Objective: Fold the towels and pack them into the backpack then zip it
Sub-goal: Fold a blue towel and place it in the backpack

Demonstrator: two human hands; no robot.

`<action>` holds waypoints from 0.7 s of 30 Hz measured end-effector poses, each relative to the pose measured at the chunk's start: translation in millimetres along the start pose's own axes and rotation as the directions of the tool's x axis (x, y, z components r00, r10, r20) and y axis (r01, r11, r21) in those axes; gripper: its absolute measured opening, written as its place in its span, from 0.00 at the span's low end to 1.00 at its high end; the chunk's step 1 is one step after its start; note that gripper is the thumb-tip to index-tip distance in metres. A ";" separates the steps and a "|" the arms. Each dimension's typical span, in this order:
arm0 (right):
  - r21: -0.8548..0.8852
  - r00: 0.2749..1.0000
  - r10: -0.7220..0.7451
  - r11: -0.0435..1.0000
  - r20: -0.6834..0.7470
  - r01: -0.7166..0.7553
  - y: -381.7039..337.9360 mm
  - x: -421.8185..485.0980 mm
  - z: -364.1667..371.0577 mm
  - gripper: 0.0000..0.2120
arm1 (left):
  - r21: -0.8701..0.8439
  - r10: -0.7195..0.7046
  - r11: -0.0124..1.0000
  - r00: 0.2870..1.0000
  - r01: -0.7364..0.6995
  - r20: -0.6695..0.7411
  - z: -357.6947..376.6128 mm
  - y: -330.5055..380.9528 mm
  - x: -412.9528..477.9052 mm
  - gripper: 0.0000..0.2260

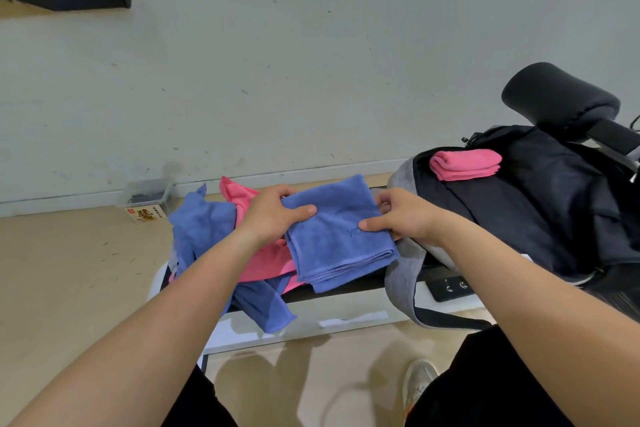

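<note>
A folded blue towel (341, 239) is held above a low white and black platform (346, 319). My left hand (273, 215) grips its left edge, thumb on top. My right hand (403, 215) pinches its right edge. Under and left of it lies a heap of unfolded towels: a pink towel (266, 260) and a crumpled blue towel (201, 225), part of it hanging over the platform's front. On the right lies a black and grey backpack (540, 204) with a folded pink towel (465, 164) resting on it.
A black padded headrest (561, 97) sticks out behind the backpack. On the floor by the wall stand a clear plastic box (147, 192) and a small yellow packet (145, 213). A shoe (419, 381) shows at the bottom.
</note>
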State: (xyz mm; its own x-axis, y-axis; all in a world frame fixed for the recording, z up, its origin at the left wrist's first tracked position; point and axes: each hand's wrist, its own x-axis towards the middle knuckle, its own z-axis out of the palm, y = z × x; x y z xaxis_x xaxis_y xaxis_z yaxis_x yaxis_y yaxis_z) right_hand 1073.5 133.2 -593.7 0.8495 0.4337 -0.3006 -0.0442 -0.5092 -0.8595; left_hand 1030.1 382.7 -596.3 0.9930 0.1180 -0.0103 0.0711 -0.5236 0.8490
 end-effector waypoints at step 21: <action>-0.744 0.997 -0.068 0.668 -0.039 0.016 -15.7 76.9 -8.4 0.25 | 0.667 0.098 0.726 0.985 -0.167 0.141 11.5 -11.5 73.3 0.20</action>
State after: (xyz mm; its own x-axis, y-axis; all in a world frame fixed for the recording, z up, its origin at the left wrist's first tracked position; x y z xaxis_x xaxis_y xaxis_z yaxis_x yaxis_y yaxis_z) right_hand 1143.9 168.3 -599.8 0.8706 0.4375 -0.2252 0.3751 -0.8863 -0.2718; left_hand 1103.2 387.7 -612.9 0.9986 -0.0536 -0.0017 -0.0512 -0.9629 0.2651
